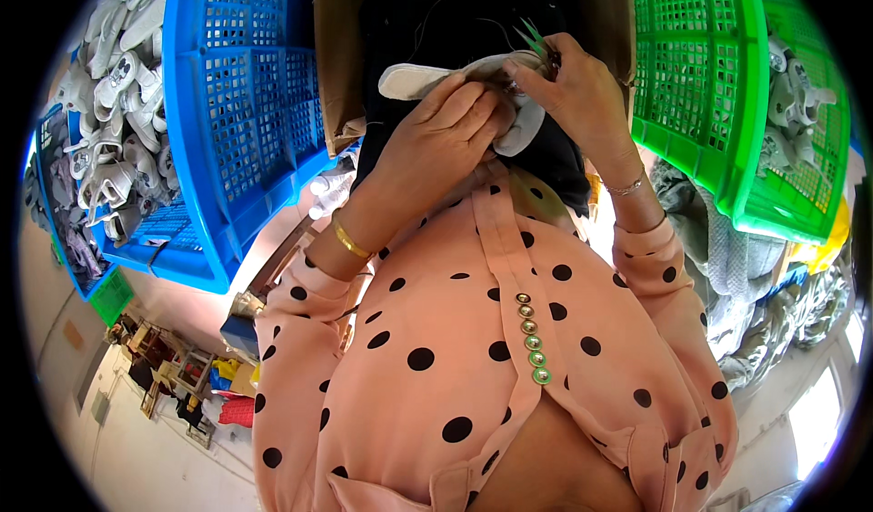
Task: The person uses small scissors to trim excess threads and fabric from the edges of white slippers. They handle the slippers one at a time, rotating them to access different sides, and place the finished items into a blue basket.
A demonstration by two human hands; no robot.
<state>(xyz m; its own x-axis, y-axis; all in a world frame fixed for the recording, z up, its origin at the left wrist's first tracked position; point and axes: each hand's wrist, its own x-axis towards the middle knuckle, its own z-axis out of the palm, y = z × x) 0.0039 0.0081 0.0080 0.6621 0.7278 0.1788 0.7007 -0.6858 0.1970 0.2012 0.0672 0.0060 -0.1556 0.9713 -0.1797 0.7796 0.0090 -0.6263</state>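
Over my dark-clad lap I hold a small cream fabric piece [411, 81] that looks like a shoe upper, one rounded flap pointing left and another part curling down on the right. My left hand [452, 121] is closed on its middle, fingertips pinched together. On the upper's right side is my right hand [582, 89], its thumb and fingers bent around thread snips [533, 34]. The snips' greenish pointed blades stick up past the fingers, apart from the fabric. Their handles are mostly hidden in the hand. Loose thread ends show above the upper.
At left stands a blue plastic basket [250, 103], beside a heap of similar pale uppers [127, 103]. A green basket [696, 85] stands at right, with more uppers [796, 103] beyond it. Cardboard edges [338, 57] flank my lap. Grey bundles [727, 248] lie below the green basket.
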